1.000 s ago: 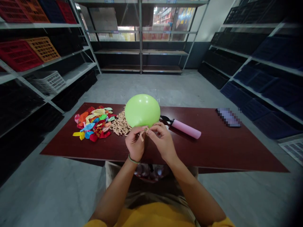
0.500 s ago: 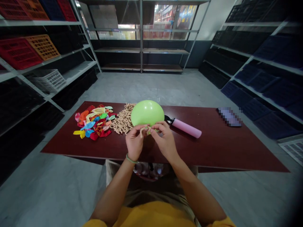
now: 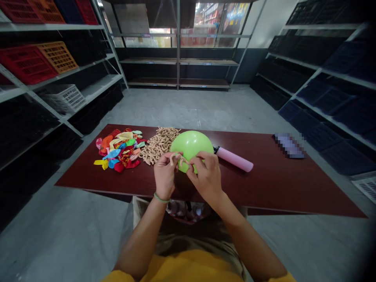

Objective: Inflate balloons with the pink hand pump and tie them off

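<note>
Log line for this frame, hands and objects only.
left hand: pinching green balloon at neck | right hand: pinching same neck | nearby: tan curled strips; pink hand pump

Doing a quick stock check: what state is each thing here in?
Green rubber balloon: inflated, between both hands.
Left hand: pinching a tan strip.
Right hand: pinching at the balloon's neck.
Pink cylindrical hand pump: lying idle on its side.
Multicoloured rubber balloons: deflated, heaped.
Tan curled strips: loosely piled.

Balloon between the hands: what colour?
The balloon is plain light green, as the head view shows.
</note>
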A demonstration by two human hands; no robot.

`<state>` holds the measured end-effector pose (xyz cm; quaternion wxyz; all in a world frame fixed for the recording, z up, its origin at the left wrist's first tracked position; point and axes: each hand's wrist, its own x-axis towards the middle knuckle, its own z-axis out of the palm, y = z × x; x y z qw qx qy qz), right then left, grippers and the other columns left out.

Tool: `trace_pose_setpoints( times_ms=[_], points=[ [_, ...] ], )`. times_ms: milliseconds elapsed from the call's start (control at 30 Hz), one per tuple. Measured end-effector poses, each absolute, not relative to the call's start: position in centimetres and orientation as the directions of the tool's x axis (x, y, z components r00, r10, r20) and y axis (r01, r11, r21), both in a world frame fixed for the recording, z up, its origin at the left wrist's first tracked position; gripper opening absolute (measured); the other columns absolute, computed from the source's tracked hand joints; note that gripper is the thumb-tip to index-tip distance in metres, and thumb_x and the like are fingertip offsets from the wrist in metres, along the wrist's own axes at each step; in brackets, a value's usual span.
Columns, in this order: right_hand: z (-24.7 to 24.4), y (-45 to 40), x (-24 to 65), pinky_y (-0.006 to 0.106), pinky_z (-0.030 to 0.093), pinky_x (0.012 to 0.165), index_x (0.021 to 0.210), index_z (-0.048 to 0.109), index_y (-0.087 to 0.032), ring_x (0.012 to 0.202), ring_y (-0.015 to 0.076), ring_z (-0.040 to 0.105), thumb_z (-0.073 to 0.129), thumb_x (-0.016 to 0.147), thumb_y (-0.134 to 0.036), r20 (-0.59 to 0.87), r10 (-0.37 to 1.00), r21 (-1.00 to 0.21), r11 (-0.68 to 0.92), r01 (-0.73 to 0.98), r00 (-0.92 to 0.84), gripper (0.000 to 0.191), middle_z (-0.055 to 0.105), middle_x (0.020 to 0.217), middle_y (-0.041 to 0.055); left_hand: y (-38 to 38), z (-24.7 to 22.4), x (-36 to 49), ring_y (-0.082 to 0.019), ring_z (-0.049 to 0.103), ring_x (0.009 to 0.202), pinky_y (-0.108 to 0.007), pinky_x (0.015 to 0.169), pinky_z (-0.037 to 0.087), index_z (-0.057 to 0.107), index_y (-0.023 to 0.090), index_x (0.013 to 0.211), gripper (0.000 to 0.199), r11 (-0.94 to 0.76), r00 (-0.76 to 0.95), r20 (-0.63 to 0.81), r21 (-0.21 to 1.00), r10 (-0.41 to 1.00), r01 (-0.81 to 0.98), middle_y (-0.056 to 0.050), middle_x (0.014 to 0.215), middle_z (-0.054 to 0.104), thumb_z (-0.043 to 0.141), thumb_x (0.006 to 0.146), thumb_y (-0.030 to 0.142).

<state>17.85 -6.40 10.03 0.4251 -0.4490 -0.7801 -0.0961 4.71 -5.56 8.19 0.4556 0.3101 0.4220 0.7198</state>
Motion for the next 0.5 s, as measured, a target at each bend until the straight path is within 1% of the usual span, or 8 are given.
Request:
trace_pose_setpoints(
  times_ms=[67, 167, 267, 367, 433, 500],
  points=[
    [9.9, -6.4, 18.0, 0.041, 0.046, 0.087, 0.084, 0.061, -0.021, 0.096, 0.0262, 0.049, 0.056, 0.085, -0.014, 0.746, 0.611, -0.200, 0.584, 0.787, -0.263, 0.009, 0.055, 0.099, 0.0101, -5.4, 8.1, 4.7, -0.004, 0.043, 0.048, -0.015, 0.044, 0.034, 0.072, 0.015, 0.080, 0.022, -0.240, -0.417, 0.065, 0.893, 0.906, -0.382, 0.002, 0.062, 0.061, 0.081, 0.073, 0.034],
    [9.4, -6.3, 18.2, 0.045, 0.044, 0.091, 0.088, 0.061, -0.022, 0.102, 0.0280, 0.048, 0.055, 0.085, -0.014, 0.708, 0.646, -0.207, 0.574, 0.792, -0.283, 0.010, 0.055, 0.103, 0.0103, -5.0, 7.9, 4.8, -0.004, 0.042, 0.047, -0.015, 0.042, 0.033, 0.071, 0.015, 0.078, 0.025, -0.254, -0.449, 0.065, 0.891, 0.891, -0.376, 0.001, 0.063, 0.061, 0.081, 0.072, 0.036],
    [9.0, -6.2, 18.5, 0.047, 0.044, 0.091, 0.088, 0.060, -0.022, 0.103, 0.0288, 0.048, 0.055, 0.085, -0.014, 0.688, 0.667, -0.224, 0.571, 0.790, -0.286, 0.010, 0.055, 0.104, 0.0112, -4.6, 7.7, 4.8, -0.004, 0.042, 0.046, -0.015, 0.041, 0.033, 0.071, 0.015, 0.077, 0.024, -0.250, -0.460, 0.057, 0.895, 0.886, -0.370, 0.002, 0.061, 0.060, 0.080, 0.072, 0.036],
    [8.6, -6.1, 18.7, 0.046, 0.044, 0.090, 0.088, 0.060, -0.021, 0.104, 0.0290, 0.049, 0.054, 0.086, -0.013, 0.692, 0.659, -0.211, 0.574, 0.791, -0.294, 0.010, 0.055, 0.105, 0.0120, -4.3, 7.3, 4.9, -0.004, 0.043, 0.046, -0.015, 0.042, 0.034, 0.071, 0.015, 0.078, 0.021, -0.254, -0.470, 0.063, 0.899, 0.881, -0.356, 0.003, 0.059, 0.059, 0.079, 0.073, 0.034],
    [8.6, -5.9, 18.8, 0.047, 0.044, 0.090, 0.088, 0.060, -0.021, 0.105, 0.0291, 0.049, 0.054, 0.086, -0.013, 0.688, 0.663, -0.210, 0.571, 0.794, -0.295, 0.010, 0.055, 0.105, 0.0121, -4.2, 7.0, 5.1, -0.004, 0.044, 0.047, -0.015, 0.044, 0.035, 0.071, 0.016, 0.079, 0.019, -0.262, -0.467, 0.066, 0.892, 0.882, -0.368, 0.003, 0.060, 0.059, 0.079, 0.074, 0.033],
    [8.8, -5.5, 19.0, 0.047, 0.045, 0.090, 0.089, 0.061, -0.021, 0.104, 0.0289, 0.049, 0.054, 0.087, -0.014, 0.693, 0.665, -0.217, 0.562, 0.798, -0.280, 0.010, 0.055, 0.105, 0.0119, -4.1, 7.0, 5.3, -0.005, 0.049, 0.051, -0.016, 0.048, 0.039, 0.070, 0.016, 0.079, 0.020, -0.274, -0.452, 0.072, 0.875, 0.889, -0.399, 0.002, 0.066, 0.063, 0.079, 0.074, 0.033]
  ],
)
